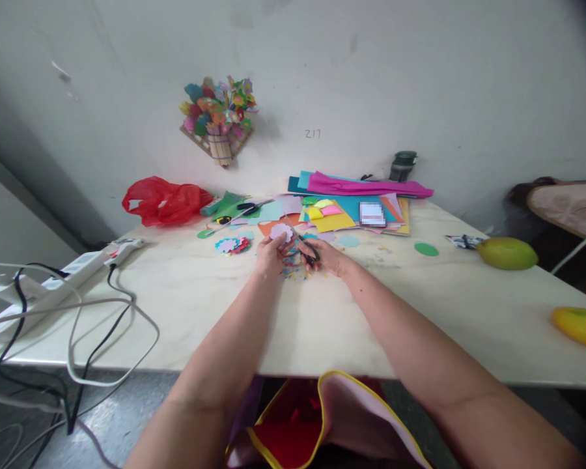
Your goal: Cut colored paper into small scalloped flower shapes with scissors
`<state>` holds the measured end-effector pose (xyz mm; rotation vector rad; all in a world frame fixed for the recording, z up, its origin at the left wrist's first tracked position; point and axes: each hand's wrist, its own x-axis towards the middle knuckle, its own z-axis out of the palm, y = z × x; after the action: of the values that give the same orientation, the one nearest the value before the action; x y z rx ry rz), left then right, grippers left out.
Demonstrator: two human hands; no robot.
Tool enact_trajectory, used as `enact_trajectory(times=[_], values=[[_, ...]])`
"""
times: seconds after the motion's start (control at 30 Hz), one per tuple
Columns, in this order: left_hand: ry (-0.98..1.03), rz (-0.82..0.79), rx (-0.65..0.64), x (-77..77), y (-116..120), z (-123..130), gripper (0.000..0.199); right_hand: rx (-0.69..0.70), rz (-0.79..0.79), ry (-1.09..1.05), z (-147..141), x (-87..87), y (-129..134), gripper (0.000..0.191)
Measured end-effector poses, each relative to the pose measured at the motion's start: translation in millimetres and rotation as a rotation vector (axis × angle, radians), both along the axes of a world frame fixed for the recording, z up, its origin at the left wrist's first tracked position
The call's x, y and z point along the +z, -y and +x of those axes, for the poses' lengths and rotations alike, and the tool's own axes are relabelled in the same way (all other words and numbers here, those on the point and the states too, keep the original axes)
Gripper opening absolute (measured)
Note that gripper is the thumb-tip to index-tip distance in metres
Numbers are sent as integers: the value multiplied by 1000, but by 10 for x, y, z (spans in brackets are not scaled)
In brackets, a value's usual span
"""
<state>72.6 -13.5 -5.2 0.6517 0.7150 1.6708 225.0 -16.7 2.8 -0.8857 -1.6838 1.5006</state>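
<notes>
It looks like a craft corner in a plain room: a marbled table (195, 306) bears coloured paper (366, 185) at twelve o'clock, and handmade-looking flowers (219, 107) hang on the wall (351, 85) at eleven.

Runs bare from the left hand (272, 253) along the left forearm (234, 332), and from the right hand (328, 258) along the right forearm (410, 326). Bears a small dark spot (361, 290) on the right forearm, above the tabletop (317, 339). Below the tabletop's near edge, shows pale pink and red material (359, 410) with yellow edging (333, 373), beside purple cloth (245, 400); cannot be told whether worn or laid on the lap.
</notes>
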Motion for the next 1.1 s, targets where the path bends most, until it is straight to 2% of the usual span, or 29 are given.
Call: enact_trajectory(times=[0.53,1.1], values=[[-165,-52,-192,-5,-4,-156,21,68,0,44,125,19,-37,39],[-187,28,-111,53,42,-111,25,106,7,71,141,30,-30,42]])
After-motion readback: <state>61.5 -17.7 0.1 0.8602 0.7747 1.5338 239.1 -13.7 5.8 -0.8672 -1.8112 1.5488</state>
